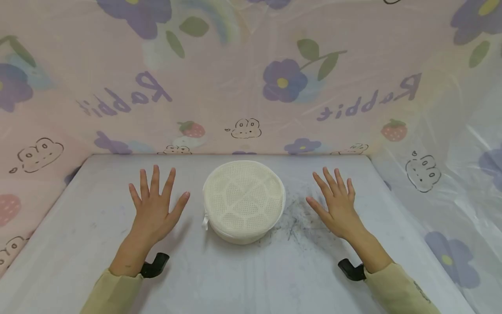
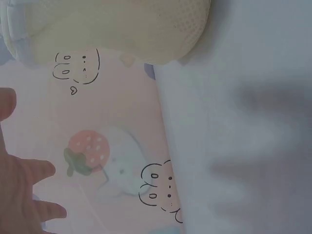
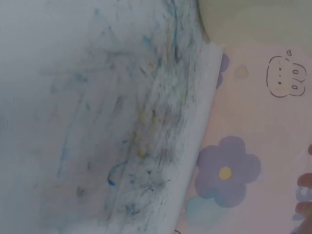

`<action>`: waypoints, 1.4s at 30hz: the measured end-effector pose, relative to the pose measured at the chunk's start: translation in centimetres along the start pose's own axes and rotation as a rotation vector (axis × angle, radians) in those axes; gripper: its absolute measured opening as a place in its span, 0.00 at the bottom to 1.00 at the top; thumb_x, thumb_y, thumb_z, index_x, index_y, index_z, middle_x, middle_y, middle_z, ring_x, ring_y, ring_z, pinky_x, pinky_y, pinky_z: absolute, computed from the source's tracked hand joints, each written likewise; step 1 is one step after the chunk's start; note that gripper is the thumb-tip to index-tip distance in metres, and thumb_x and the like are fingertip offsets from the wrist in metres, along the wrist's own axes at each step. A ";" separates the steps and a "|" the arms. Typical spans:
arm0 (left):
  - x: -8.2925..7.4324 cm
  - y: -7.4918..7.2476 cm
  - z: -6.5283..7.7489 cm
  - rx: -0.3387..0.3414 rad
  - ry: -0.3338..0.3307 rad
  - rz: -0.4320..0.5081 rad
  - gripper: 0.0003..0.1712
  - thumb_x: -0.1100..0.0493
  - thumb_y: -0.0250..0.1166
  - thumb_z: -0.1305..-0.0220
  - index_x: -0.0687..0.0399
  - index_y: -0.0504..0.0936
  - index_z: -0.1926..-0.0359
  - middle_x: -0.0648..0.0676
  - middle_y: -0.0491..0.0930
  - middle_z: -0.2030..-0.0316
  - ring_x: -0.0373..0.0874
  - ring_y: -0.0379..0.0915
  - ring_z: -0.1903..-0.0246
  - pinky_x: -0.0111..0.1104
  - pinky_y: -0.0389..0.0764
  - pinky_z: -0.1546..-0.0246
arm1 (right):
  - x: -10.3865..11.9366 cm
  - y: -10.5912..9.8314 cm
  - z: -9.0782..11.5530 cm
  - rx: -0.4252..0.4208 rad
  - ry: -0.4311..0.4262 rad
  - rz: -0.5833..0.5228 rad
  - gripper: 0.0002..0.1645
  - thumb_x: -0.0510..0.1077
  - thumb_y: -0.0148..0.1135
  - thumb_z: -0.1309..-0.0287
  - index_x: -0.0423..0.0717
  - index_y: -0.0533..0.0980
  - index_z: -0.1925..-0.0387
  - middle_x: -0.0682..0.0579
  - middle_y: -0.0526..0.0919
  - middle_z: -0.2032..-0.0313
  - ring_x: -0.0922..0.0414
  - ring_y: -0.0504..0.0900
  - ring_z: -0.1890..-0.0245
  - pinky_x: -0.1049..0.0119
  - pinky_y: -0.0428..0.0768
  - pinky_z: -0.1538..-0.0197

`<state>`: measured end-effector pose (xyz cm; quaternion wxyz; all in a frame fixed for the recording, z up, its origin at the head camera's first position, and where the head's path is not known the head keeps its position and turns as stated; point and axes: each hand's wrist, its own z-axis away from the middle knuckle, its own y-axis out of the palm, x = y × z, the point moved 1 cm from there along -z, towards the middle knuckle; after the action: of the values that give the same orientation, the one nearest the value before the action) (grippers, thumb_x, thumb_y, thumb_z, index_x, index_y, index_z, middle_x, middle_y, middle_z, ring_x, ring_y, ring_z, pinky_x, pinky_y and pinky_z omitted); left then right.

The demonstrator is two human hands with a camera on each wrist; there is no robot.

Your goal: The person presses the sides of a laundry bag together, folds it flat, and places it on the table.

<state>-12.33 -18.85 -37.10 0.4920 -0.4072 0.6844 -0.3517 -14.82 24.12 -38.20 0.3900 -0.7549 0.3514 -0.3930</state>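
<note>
A round cream mesh laundry bag (image 1: pixel 244 198) stands on the white table, its mesh top facing up and a small zip pull (image 1: pixel 205 221) at its lower left. To its left, my left hand (image 1: pixel 154 213) is held over the table with fingers spread and nothing in it. On the other side, my right hand (image 1: pixel 338 209) hovers with its fingers spread too, apart from the bag. The left wrist view shows part of the bag (image 2: pixel 112 29) along the top and the left fingers at the left edge. Only fingertips (image 3: pixel 304 195) of the right hand appear in the right wrist view.
The white table (image 1: pixel 219 279) carries dark and coloured smudges (image 1: pixel 296 222) right of the bag. A pink curtain (image 1: pixel 219 96) with flowers, rabbits and strawberries hangs behind and at both sides. Black wrist mounts (image 1: pixel 155 265) show at both sleeve cuffs.
</note>
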 end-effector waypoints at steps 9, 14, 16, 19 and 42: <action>-0.5 0.0 -0.1 -0.147 -0.022 0.081 0.39 0.39 0.43 0.28 0.64 0.60 0.30 0.74 0.51 0.31 0.68 0.31 0.28 0.66 0.28 0.36 | 0.5 0.2 -0.3 -0.080 -0.026 -0.103 0.31 0.53 0.56 0.35 0.42 0.67 0.35 0.35 0.62 0.32 0.36 0.48 0.28 0.33 0.38 0.33; -1.1 -0.1 -0.3 -0.241 -0.026 0.159 0.34 0.43 0.47 0.28 0.69 0.68 0.38 0.73 0.62 0.36 0.70 0.46 0.32 0.65 0.41 0.35 | 1.0 0.2 -0.6 -0.115 -0.013 -0.184 0.24 0.48 0.55 0.34 0.39 0.73 0.42 0.35 0.68 0.37 0.36 0.55 0.30 0.33 0.43 0.33; -1.3 0.0 -0.3 -0.261 -0.040 0.193 0.33 0.45 0.47 0.28 0.71 0.70 0.40 0.73 0.64 0.38 0.71 0.51 0.34 0.65 0.47 0.37 | 1.2 0.2 -0.7 -0.125 -0.007 -0.209 0.23 0.46 0.55 0.35 0.39 0.74 0.43 0.36 0.70 0.38 0.36 0.58 0.32 0.33 0.46 0.34; -1.5 0.0 -0.3 -0.256 -0.073 0.233 0.31 0.46 0.47 0.27 0.71 0.70 0.40 0.73 0.65 0.39 0.71 0.55 0.37 0.64 0.53 0.40 | 1.5 0.2 -0.9 -0.130 0.005 -0.228 0.21 0.45 0.55 0.35 0.38 0.75 0.45 0.36 0.72 0.40 0.37 0.61 0.33 0.33 0.49 0.34; -2.8 0.1 -0.3 -0.053 -0.256 0.423 0.33 0.42 0.44 0.26 0.65 0.70 0.38 0.67 0.65 0.38 0.62 0.63 0.40 0.58 0.64 0.43 | 3.5 0.7 -2.2 -0.018 0.075 -0.357 0.20 0.48 0.52 0.32 0.40 0.76 0.46 0.40 0.72 0.39 0.40 0.70 0.38 0.34 0.66 0.42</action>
<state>-12.08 -16.25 -36.04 0.6265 -0.3090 0.6954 -0.1686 -15.29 20.16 -36.87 0.2941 -0.7936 0.2294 -0.4807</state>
